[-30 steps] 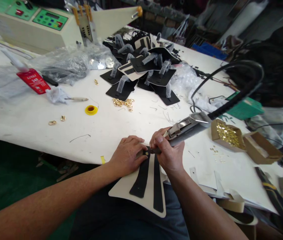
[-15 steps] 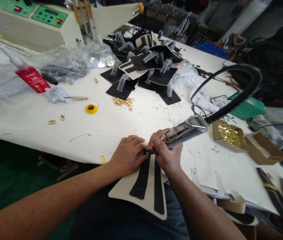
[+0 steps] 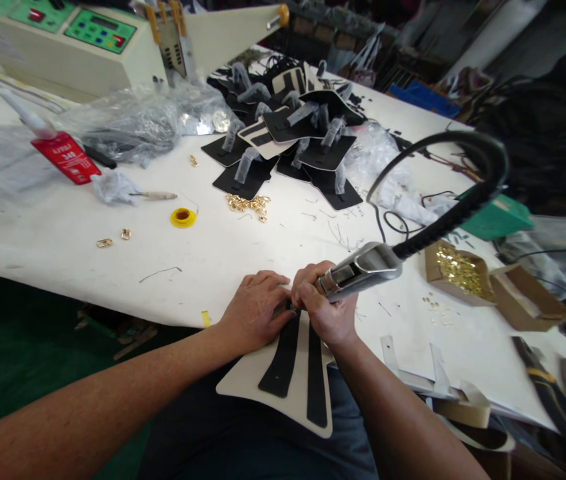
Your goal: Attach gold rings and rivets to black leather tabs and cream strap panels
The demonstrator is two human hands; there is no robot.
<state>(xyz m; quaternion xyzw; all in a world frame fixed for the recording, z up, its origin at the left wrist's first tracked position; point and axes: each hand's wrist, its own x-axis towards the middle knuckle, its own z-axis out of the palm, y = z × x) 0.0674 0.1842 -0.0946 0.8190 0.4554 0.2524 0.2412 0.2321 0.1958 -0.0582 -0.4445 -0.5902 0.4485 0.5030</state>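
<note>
A cream panel with black strips (image 3: 301, 373) lies across my lap, its far end at the table's edge. My left hand (image 3: 257, 310) is closed on that far end, the thumb over a black strip and the fingers bent beside it. My right hand (image 3: 326, 303) is wrapped round a silver power tool (image 3: 360, 272), which is tilted, with its black hose or cord looping up and back. The tool's tip points down to the panel close to my left thumb. My fingers hide the tip and most of the spot under it.
Black panels with plastic-wrapped handles (image 3: 307, 137) are piled behind gold clasps (image 3: 249, 203). Right are a box of gold pieces (image 3: 457, 270) and pliers (image 3: 543, 377). Left are a yellow spool (image 3: 183, 217), red glue pack (image 3: 70, 157) and a machine (image 3: 97, 53).
My right hand and the power tool have shifted slightly left and tipped, the tool's rear end now lower. The hose loop swung left. My left hand and the panel barely moved.
</note>
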